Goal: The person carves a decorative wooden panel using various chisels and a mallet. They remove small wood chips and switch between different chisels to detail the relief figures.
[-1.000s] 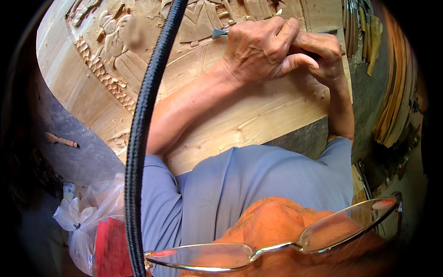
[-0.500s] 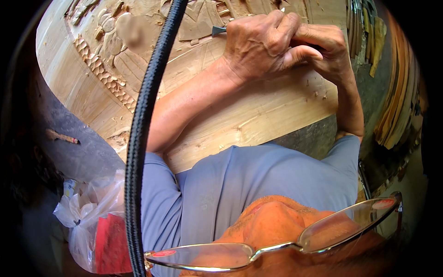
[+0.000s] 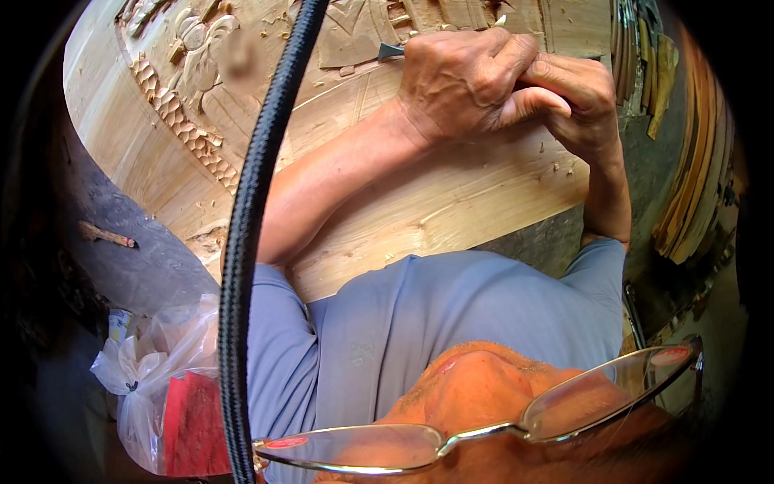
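My left hand (image 3: 461, 83) is closed around a carving chisel (image 3: 390, 52), whose dark flared blade sticks out past the hand on its left side. My right hand (image 3: 579, 95) is curled shut against the left one, at the other end of the tool; the handle is hidden inside the fingers. Both hands are low over a large pale wooden panel (image 3: 484, 194). The blade lies close to carved relief shapes (image 3: 355, 36) at the far side, beside a small wood chip (image 3: 347, 71).
A scalloped carved band (image 3: 177, 121) and loose chips cover the panel's left part. Several long-handled tools (image 3: 633, 56) and wooden strips (image 3: 693, 177) lie at the right. A tied clear plastic bag (image 3: 153, 379) and a short stick (image 3: 106, 235) are at the left.
Both hands have shifted a little to the right and toward me, with the chisel still held. The view of the panel has moved slightly too.
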Available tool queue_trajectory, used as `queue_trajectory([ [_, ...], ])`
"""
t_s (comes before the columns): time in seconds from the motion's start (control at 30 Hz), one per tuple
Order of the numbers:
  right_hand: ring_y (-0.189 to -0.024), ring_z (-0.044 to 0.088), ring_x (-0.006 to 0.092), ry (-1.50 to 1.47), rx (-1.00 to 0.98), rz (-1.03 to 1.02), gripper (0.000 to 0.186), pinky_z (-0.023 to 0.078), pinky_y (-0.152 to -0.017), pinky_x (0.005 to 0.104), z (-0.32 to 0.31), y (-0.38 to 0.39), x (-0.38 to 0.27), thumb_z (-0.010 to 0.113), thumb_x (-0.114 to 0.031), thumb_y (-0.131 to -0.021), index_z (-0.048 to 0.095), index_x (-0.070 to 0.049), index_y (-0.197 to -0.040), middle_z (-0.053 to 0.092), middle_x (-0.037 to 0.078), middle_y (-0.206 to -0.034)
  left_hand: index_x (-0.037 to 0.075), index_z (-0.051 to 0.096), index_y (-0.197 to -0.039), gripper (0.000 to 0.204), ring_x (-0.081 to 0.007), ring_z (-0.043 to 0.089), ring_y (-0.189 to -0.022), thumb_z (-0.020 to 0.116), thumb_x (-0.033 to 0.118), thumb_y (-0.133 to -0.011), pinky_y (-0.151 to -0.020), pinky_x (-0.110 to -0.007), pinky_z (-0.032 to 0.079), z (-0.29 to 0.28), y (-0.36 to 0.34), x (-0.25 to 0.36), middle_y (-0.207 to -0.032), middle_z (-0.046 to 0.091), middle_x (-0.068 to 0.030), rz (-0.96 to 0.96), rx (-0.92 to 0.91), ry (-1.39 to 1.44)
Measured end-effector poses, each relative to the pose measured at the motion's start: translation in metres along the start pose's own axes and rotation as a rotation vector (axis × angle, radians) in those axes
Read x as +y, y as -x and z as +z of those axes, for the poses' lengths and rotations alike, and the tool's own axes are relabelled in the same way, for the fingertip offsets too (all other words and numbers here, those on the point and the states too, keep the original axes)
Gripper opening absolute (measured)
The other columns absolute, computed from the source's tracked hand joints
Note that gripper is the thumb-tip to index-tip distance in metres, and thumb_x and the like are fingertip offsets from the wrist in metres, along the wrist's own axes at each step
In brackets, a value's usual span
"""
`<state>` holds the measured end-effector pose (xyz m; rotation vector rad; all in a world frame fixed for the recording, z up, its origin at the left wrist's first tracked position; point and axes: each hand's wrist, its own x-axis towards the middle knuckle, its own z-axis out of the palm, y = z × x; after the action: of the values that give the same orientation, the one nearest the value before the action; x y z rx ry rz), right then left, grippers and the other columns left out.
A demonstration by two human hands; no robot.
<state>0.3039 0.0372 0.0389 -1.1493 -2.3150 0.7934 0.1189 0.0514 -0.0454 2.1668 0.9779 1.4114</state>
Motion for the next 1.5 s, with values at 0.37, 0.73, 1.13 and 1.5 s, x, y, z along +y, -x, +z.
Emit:
queue_trajectory([
  [0.37,-0.069,0.070,0.0318,-0.065,0.001,0.024,0.015,0.053,-0.063,0.0379,0.007,0.001,0.006,0.077,-0.010,-0.090,0.076,0.002,-0.099,0.070,0.013,-0.079,0.014,0.062,-0.077,0.064,-0.0193,0.067,-0.054,0.059,0.075,-0.096,-0.047,-0.034,0.049,-0.001,0.004,0.000,-0.064,0.062,-0.0021,-0.054,-0.039,-0.027],
  [0.73,-0.068,0.069,0.0303,-0.067,-0.008,0.025,0.010,0.053,-0.063,0.0364,0.004,-0.004,-0.005,0.078,-0.005,-0.087,0.074,0.001,-0.095,0.070,0.013,-0.081,0.014,0.063,-0.073,0.063,-0.0194,0.067,-0.054,0.060,0.073,-0.098,-0.045,-0.033,0.049,0.000,0.005,0.000,-0.062,0.063,-0.0011,-0.036,0.023,0.023],
  [1.13,-0.068,0.068,0.0317,-0.039,-0.018,0.033,0.011,0.052,-0.062,0.0375,0.006,-0.007,-0.012,0.078,-0.005,-0.088,0.074,0.001,-0.096,0.070,0.013,-0.081,0.015,0.062,-0.073,0.063,-0.0195,0.067,-0.053,0.059,0.072,-0.098,-0.046,-0.032,0.049,-0.007,0.006,0.001,-0.061,0.062,-0.0007,-0.049,0.035,0.011],
  [1.5,-0.071,0.071,0.0310,-0.051,0.035,0.057,0.010,0.054,-0.063,0.0364,0.009,0.002,-0.016,0.076,0.002,-0.084,0.074,0.001,-0.094,0.072,0.013,-0.083,0.015,0.067,-0.079,0.058,-0.0201,0.069,-0.056,0.060,0.068,-0.100,-0.046,-0.034,0.049,-0.006,0.006,0.003,-0.066,0.065,-0.0010,-0.022,-0.026,0.042],
])
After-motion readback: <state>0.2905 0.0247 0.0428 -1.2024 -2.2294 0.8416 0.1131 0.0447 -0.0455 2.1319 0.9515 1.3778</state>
